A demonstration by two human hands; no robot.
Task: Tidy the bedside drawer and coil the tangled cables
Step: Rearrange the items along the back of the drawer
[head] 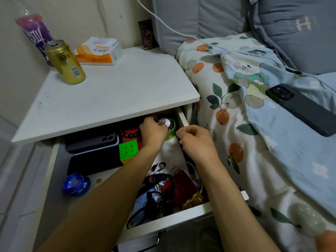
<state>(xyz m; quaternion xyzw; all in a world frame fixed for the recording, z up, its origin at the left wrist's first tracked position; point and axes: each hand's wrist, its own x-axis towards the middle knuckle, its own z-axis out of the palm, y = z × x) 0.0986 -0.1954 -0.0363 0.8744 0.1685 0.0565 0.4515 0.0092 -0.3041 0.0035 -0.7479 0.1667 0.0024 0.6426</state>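
Upper left of the frame: a purple bottle and a gold can are standing on the white worktop, with a tissue pack just right of them and a dark tin at the worktop's far edge.

Below the worktop the drawer is standing pulled out. At its lower left a blue yo-yo is lying, with a small coin near it. Above that, dark phone cases are lying stacked, beside a cube showing a green face, with brown beads just above it.

Centre of the frame: the left hand is reaching into the drawer's back corner, its fingers curling round a green-sided roll with a shiny top.

Lower centre: the tangled cables, black and white, are lying in the drawer's front right part, touching a red pouch and gold trim.

Right of centre: the right hand is hovering over the drawer's right wall, fingers curled; whether they are pinching anything cannot be told.

Right of the frame: a black phone is lying on the patterned bedding, and a white cord is running across the upper part onto the bed.
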